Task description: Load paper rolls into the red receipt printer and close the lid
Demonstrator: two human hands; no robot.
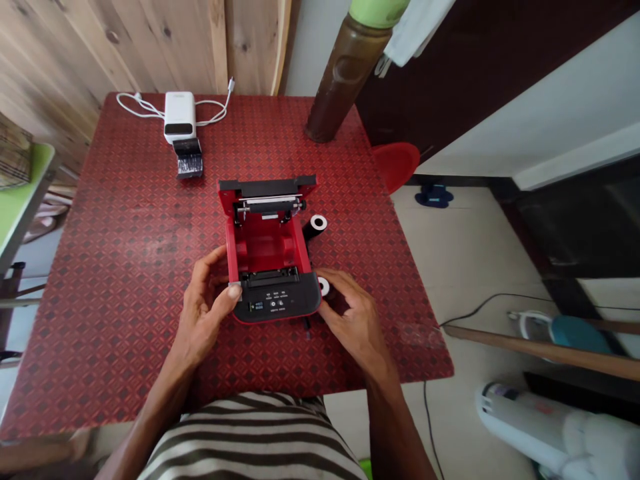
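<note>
The left hand (pixel 205 308) is half closed around the near left corner of a red printer (pixel 265 250): the thumb presses on the edge of the black front panel and the bent fingers rest against the red side wall. The right hand (pixel 353 317) is loosely curled at the opposite near corner, its fingertips at the printer's right wall and against a small white roll (pixel 324 287). Whether it pinches this roll cannot be told. The printer sits between the two hands, a boxy shell of smooth glossy plastic. Its lid (pixel 267 186) is swung open away from them, showing a hollow red bay and a metal roller bar. Beyond the right hand, just beside the printer's right wall, lies a second roll (pixel 317 225), white with a dark core. Under both hands is a table (pixel 125 267) covered in red cloth with a small diamond pattern. Far past the left hand stands a white box-shaped device (pixel 179 115) with a white cable (pixel 210 110).
</note>
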